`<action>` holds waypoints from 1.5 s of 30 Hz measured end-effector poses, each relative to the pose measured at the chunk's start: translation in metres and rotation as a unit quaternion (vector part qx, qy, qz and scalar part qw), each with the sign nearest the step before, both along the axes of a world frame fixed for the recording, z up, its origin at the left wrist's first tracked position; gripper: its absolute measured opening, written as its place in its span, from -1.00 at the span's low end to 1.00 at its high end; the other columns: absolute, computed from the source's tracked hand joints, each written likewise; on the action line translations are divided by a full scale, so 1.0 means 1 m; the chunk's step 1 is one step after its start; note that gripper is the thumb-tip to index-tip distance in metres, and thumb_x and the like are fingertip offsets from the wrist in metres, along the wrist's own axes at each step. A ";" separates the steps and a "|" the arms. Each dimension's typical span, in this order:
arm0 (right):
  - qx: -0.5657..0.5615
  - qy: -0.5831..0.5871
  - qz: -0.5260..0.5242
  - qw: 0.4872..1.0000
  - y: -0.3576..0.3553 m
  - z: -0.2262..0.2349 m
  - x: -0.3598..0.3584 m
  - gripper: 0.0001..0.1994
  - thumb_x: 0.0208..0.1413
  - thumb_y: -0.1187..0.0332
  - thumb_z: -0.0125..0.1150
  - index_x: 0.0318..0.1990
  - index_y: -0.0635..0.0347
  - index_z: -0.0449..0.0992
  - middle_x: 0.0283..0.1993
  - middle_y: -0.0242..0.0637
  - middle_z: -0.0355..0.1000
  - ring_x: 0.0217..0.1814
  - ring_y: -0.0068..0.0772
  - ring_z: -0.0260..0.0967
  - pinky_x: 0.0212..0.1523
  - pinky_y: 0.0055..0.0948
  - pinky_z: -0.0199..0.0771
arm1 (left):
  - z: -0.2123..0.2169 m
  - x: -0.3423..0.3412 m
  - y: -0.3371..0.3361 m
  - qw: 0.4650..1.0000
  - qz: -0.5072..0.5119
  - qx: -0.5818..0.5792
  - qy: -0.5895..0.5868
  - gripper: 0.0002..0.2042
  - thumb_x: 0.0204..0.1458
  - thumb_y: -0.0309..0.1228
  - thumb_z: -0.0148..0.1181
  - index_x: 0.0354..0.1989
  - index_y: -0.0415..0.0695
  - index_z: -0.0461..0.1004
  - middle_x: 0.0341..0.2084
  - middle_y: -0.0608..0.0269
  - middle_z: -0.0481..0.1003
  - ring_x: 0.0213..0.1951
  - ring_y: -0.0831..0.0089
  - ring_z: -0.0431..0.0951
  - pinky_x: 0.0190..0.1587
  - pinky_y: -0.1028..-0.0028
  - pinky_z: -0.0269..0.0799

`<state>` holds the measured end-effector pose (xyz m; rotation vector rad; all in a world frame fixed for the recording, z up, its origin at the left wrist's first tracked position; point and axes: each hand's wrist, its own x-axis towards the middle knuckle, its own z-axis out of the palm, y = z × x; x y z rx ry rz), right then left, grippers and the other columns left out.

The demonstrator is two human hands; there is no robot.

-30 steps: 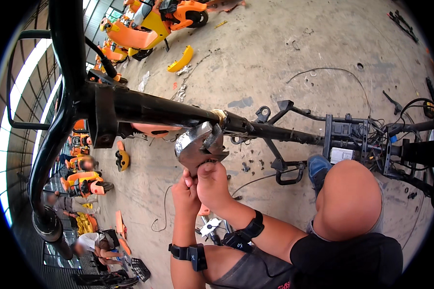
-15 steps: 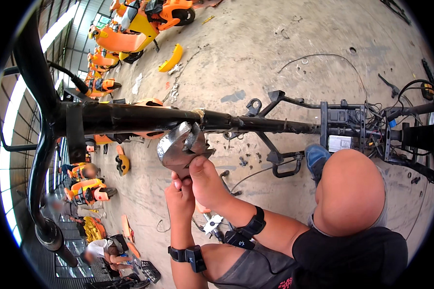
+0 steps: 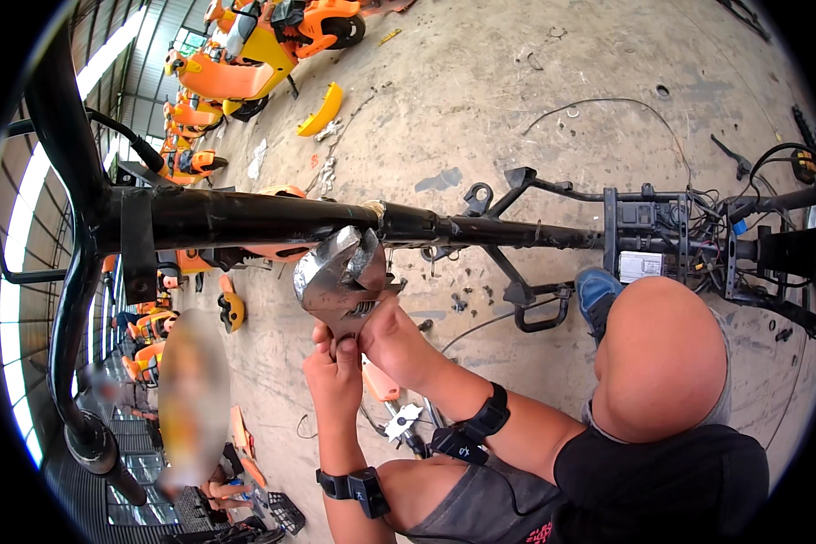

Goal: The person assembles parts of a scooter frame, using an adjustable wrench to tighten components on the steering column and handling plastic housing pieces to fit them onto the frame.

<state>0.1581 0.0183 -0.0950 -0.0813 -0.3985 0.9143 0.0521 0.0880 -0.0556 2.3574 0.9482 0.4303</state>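
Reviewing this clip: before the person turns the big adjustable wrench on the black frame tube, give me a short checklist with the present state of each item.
1. Both hands on the wrench: ok. The left hand and right hand grip the handle of the adjustable wrench.
2. Wrench head at the frame tube: ok, its head sits right under the tube at the joint.
3. Jaws seated on a fitting: cannot tell, the contact is hidden behind the head.
4. Room to swing: ok, bare concrete floor lies below the tube.
5. Loose cables away from the wrench: ok, they lie far off to the right.
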 end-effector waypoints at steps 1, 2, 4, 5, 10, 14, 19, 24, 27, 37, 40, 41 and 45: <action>0.006 0.017 0.023 1.000 -0.002 0.004 0.000 -0.28 0.06 -0.30 -0.04 -0.06 0.32 0.38 -0.18 -0.28 0.43 -0.20 -0.52 0.40 -0.19 -0.57 0.41 | -0.001 -0.005 0.002 1.000 -0.010 0.010 -0.014 -0.49 0.26 0.00 -0.11 -0.35 -0.28 0.49 -0.59 0.31 0.44 -0.55 0.61 0.41 -0.51 0.58 0.31; 0.013 0.034 0.047 0.998 -0.001 0.006 -0.001 -0.24 0.06 -0.36 -0.11 -0.11 0.32 0.40 -0.20 -0.29 0.43 -0.21 -0.54 0.39 -0.21 -0.58 0.40 | -0.003 -0.010 0.004 0.999 -0.019 0.020 -0.027 -0.49 0.26 0.01 -0.11 -0.38 -0.26 0.48 -0.64 0.33 0.42 -0.61 0.65 0.39 -0.56 0.59 0.28; -0.021 0.002 0.006 1.000 -0.008 0.004 0.009 -0.26 0.07 -0.36 -0.13 -0.14 0.30 0.42 -0.25 -0.32 0.43 -0.27 -0.58 0.37 -0.26 -0.61 0.39 | 0.003 0.012 -0.011 0.999 -0.011 0.000 -0.036 -0.49 0.22 0.02 -0.03 -0.39 -0.29 0.44 -0.64 0.31 0.43 -0.58 0.62 0.38 -0.52 0.54 0.31; -0.046 -0.031 -0.010 0.998 -0.004 0.004 0.002 -0.27 0.08 -0.36 -0.15 -0.18 0.28 0.43 -0.29 -0.35 0.43 -0.32 -0.63 0.35 -0.30 -0.65 0.39 | 0.007 0.009 -0.015 0.999 0.021 -0.012 -0.044 -0.47 0.17 0.04 0.05 -0.40 -0.33 0.39 -0.65 0.29 0.43 -0.55 0.58 0.38 -0.47 0.50 0.33; -0.060 -0.014 -0.035 0.997 -0.008 0.014 0.000 -0.29 0.06 -0.36 -0.11 -0.23 0.27 0.42 -0.34 -0.39 0.41 -0.40 -0.66 0.31 -0.35 -0.66 0.38 | 0.010 0.016 -0.021 0.998 0.006 0.031 -0.052 -0.46 0.16 0.07 0.04 -0.45 -0.30 0.35 -0.66 0.30 0.41 -0.54 0.59 0.37 -0.47 0.51 0.33; -0.043 -0.009 -0.044 0.998 -0.005 0.011 -0.002 -0.30 0.05 -0.36 -0.09 -0.25 0.26 0.40 -0.35 -0.38 0.40 -0.40 -0.63 0.32 -0.36 -0.64 0.39 | 0.014 0.015 -0.028 0.998 0.017 0.046 -0.041 -0.48 0.18 0.03 0.05 -0.45 -0.30 0.36 -0.66 0.27 0.42 -0.54 0.57 0.38 -0.45 0.50 0.34; -0.036 -0.004 -0.007 0.999 -0.010 0.011 -0.002 -0.29 0.03 -0.37 -0.07 -0.21 0.26 0.38 -0.36 -0.36 0.38 -0.39 -0.60 0.31 -0.33 -0.60 0.38 | 0.010 0.002 -0.031 0.998 0.064 0.015 -0.002 -0.51 0.19 0.01 0.05 -0.42 -0.30 0.39 -0.65 0.21 0.44 -0.53 0.54 0.39 -0.42 0.46 0.36; -0.033 0.000 0.015 0.999 -0.011 0.012 -0.001 -0.26 0.02 -0.38 -0.07 -0.16 0.27 0.36 -0.36 -0.35 0.37 -0.36 -0.57 0.32 -0.30 -0.60 0.37 | 0.007 -0.003 -0.024 0.997 0.071 0.020 0.010 -0.48 0.19 0.03 0.02 -0.41 -0.31 0.40 -0.64 0.19 0.43 -0.52 0.52 0.37 -0.42 0.44 0.35; -0.028 0.026 0.005 0.999 -0.007 0.009 -0.002 -0.26 0.02 -0.38 -0.09 -0.16 0.27 0.37 -0.36 -0.36 0.37 -0.35 -0.58 0.33 -0.28 -0.62 0.36 | 0.002 0.000 -0.016 0.998 0.041 0.056 0.002 -0.45 0.24 0.06 -0.12 -0.52 -0.24 0.37 -0.74 0.37 0.34 -0.66 0.63 0.35 -0.61 0.57 0.23; 0.009 0.010 0.022 1.000 -0.017 0.013 0.000 -0.33 0.08 -0.30 -0.04 -0.10 0.25 0.39 -0.26 -0.34 0.40 -0.31 -0.59 0.33 -0.27 -0.57 0.40 | 0.010 -0.006 -0.027 0.997 0.066 0.033 0.005 -0.54 0.21 -0.02 0.01 -0.41 -0.28 0.43 -0.67 0.30 0.40 -0.59 0.59 0.35 -0.52 0.51 0.27; 0.031 0.037 0.046 0.998 -0.018 0.021 -0.004 -0.33 0.07 -0.28 0.01 -0.08 0.26 0.36 -0.24 -0.32 0.38 -0.29 -0.56 0.31 -0.21 -0.53 0.38 | 0.017 -0.013 -0.031 0.995 0.079 0.063 -0.011 -0.55 0.22 -0.05 0.02 -0.49 -0.24 0.39 -0.72 0.42 0.33 -0.68 0.67 0.29 -0.64 0.60 0.16; 0.053 0.044 0.054 0.996 -0.015 0.022 -0.009 -0.34 0.08 -0.26 0.02 -0.05 0.26 0.34 -0.23 -0.32 0.37 -0.29 -0.55 0.31 -0.19 -0.52 0.38 | 0.022 -0.017 -0.032 0.992 0.107 0.062 -0.018 -0.58 0.20 -0.08 0.08 -0.49 -0.25 0.40 -0.73 0.45 0.32 -0.67 0.69 0.28 -0.65 0.61 0.14; 0.079 0.077 0.066 0.992 -0.019 0.027 -0.008 -0.36 0.13 -0.22 -0.03 0.02 0.24 0.29 -0.19 -0.30 0.36 -0.25 -0.52 0.31 -0.12 -0.47 0.39 | 0.043 -0.003 -0.050 0.986 0.139 0.084 -0.032 -0.66 0.08 -0.24 0.28 -0.50 -0.30 0.41 -0.79 0.37 0.21 -0.63 0.66 0.11 -0.61 0.52 0.04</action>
